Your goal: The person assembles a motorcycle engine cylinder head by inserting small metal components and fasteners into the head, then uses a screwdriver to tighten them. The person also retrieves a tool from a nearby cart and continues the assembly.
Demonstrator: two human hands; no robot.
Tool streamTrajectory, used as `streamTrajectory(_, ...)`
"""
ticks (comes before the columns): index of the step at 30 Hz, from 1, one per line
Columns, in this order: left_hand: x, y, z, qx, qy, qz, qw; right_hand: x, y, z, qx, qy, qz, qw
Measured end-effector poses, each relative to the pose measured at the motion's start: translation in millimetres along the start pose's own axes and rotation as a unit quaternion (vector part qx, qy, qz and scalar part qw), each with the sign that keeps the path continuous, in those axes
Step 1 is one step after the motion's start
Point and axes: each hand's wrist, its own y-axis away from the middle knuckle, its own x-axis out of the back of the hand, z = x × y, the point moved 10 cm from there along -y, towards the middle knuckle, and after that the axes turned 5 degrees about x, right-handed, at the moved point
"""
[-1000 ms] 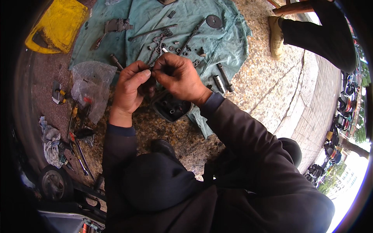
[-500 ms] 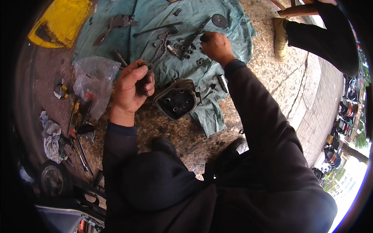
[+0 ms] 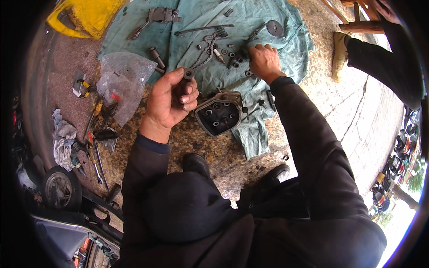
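My left hand (image 3: 172, 98) is raised to the left of the cylinder head. Its thumb and forefinger pinch a small round metal part with a centre hole (image 3: 188, 73); the other fingers curl below. My right hand (image 3: 265, 63) is low over the green cloth (image 3: 286, 53), beside several small dark metal rings and collars (image 3: 237, 61). Its fingers are bent together, and whatever lies at their tips is hidden. The open cylinder head (image 3: 218, 112) rests between my arms, its dark hollow facing up. A spark plug (image 3: 219, 56) and a timing chain (image 3: 206, 54) lie between the hands.
A toothed sprocket (image 3: 275, 28), a coil spring (image 3: 228, 12) and a long dark guide strip (image 3: 203, 30) lie farther off. Bubble wrap (image 3: 123, 82), tools (image 3: 96, 163) and a yellow panel (image 3: 91, 20) are at left. Another person's boot (image 3: 339, 56) stands at right.
The view has shifted, so the scene sits farther right. My right hand has come down and nearer among the small parts. My left hand has turned the round part's face toward view.
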Motion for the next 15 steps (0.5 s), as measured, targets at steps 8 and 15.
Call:
streamTrajectory(8, -7.5, 3.4, -1.9, -0.007, -0.026, -0.002, 1.0, 44.4, 1.0, -10.3, -0.012, -0.155, 0.06, 0.986)
streamTrajectory(15, -19.7, -1.3, -4.6, -0.029, -0.068, 0.025, 0.997, 133.5, 26.8, -105.1, 0.065, -0.619, 0.056, 0.781)
